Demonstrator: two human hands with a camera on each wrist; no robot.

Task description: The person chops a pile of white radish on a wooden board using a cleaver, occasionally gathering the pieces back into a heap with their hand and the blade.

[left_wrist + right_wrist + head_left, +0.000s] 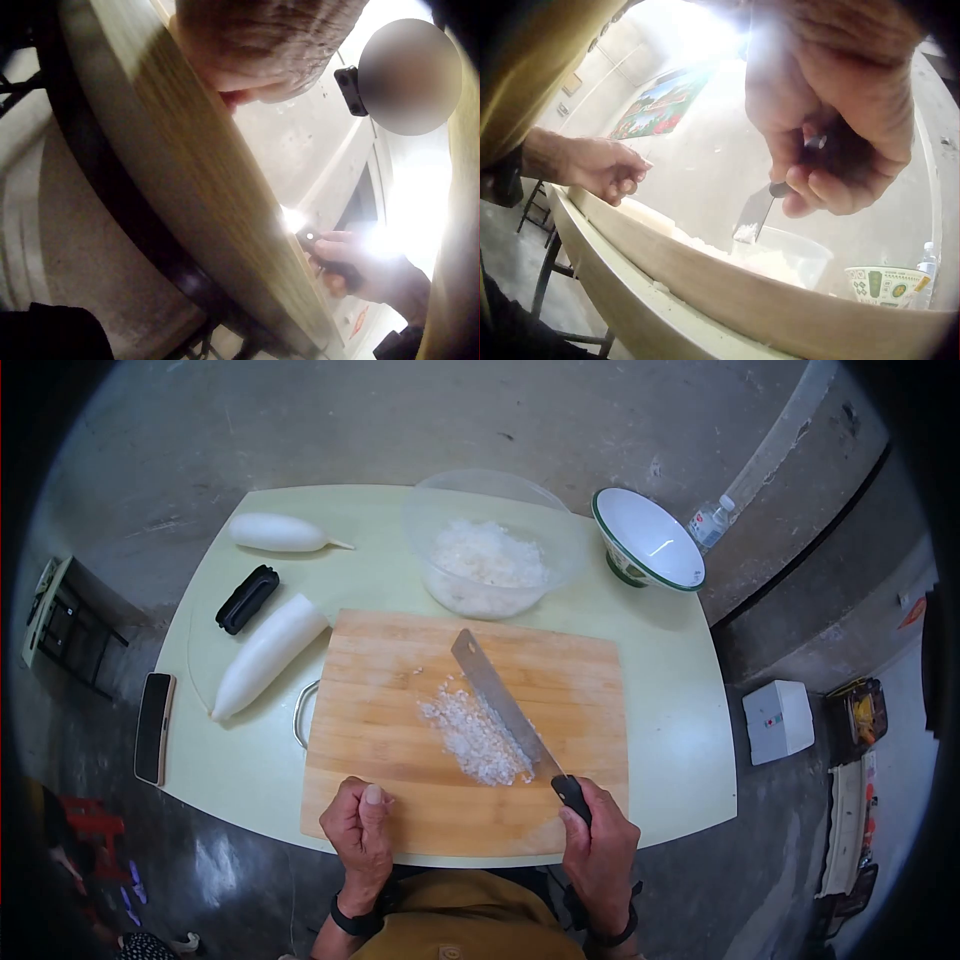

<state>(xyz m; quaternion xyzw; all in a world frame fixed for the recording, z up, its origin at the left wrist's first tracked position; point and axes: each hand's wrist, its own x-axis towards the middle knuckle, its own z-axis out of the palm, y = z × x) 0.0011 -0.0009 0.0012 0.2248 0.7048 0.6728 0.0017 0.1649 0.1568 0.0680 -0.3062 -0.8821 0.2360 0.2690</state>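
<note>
My right hand [600, 843] grips the black handle of a cleaver [500, 695] over the wooden cutting board [375, 700]. The blade slants up and left, along the right side of a heap of finely chopped white pieces [470, 735]. In the right wrist view, white bits cling to the blade [754, 214], and the fingers wrap round the handle. My left hand [360, 825] is at the board's front left edge, fingers curled in and thumb on top, with nothing seen in it; the right wrist view also shows this left hand [604, 169] with bent fingers.
Behind the board stands a clear plastic bowl [420, 550] of white shreds. A green-rimmed bowl [650, 540] and a bottle [710, 523] are at the back right. To the left lie two white radishes [270, 655], a black holder [247, 600] and a phone [153, 730].
</note>
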